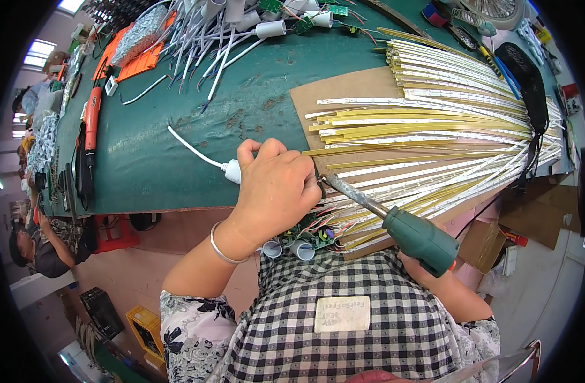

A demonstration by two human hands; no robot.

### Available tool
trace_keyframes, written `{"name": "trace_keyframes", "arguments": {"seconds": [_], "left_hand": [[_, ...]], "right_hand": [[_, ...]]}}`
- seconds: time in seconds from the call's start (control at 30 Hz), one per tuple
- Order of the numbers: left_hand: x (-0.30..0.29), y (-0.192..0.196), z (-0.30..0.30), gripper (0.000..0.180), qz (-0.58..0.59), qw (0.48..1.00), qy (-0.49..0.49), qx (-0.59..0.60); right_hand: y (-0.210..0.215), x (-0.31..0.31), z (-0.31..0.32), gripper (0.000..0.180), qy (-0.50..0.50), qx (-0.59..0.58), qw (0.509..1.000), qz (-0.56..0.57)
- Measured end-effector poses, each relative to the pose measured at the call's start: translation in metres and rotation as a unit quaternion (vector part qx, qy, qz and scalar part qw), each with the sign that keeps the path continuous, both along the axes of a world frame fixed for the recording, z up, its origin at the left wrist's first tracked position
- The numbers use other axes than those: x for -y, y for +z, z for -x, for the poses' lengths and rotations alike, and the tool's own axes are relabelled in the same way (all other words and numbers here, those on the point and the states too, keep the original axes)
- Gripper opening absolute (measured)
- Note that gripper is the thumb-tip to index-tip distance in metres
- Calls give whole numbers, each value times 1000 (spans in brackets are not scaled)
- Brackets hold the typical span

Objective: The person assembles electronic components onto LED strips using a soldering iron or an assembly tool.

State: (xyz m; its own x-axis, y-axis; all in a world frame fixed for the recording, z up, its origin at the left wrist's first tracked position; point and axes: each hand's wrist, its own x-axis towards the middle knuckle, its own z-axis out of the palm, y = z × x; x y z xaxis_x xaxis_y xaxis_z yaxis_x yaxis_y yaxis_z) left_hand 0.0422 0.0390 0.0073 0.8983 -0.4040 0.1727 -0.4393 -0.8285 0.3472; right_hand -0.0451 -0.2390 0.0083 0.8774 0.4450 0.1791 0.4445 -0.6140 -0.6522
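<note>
My left hand [276, 185], a bracelet at its wrist, is closed over a white corded cap [232, 171] whose short cable runs to the upper left. Thumb and fingertips pinch together by the end of an LED strip [350, 152]; what lies between them is hidden. My right hand [415, 265] is wrapped round the green handle of a soldering iron [420, 239], its fingers mostly behind it. The iron's tip comes right up to my left fingertips. Below them, small circuit boards with wires [318, 235] and grey-white caps [302, 249] lie at the table's edge.
Many white and yellow LED strips [445, 105] fan across brown cardboard [343, 86] on the green table [139, 172]. Corded white caps [270, 29] are heaped at the back. An orange electric screwdriver [92, 118] lies left. Another person [46, 246] sits far left.
</note>
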Motion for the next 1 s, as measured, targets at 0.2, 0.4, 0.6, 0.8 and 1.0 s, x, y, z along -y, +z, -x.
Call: {"name": "trace_keyframes", "arguments": {"seconds": [0.2, 0.4, 0.6, 0.8, 1.0], "left_hand": [[0, 1, 0, 7, -6, 1000, 0, -3], [1, 1, -1, 7, -9, 1000, 0, -3], [1, 2, -1, 7, -10, 1000, -1, -2], [0, 3, -1, 7, -5, 1000, -1, -10], [-1, 3, -1, 6, -7, 1000, -2, -8]], "right_hand": [[0, -2, 0, 29, -9, -18, 999, -45], [-18, 8, 13, 24, -68, -89, 987, -113], [-13, 9, 13, 25, -68, -135, 982, -115], [-3, 5, 7, 28, -27, -60, 994, -92], [-2, 8, 6, 29, -7, -47, 996, -74]]}}
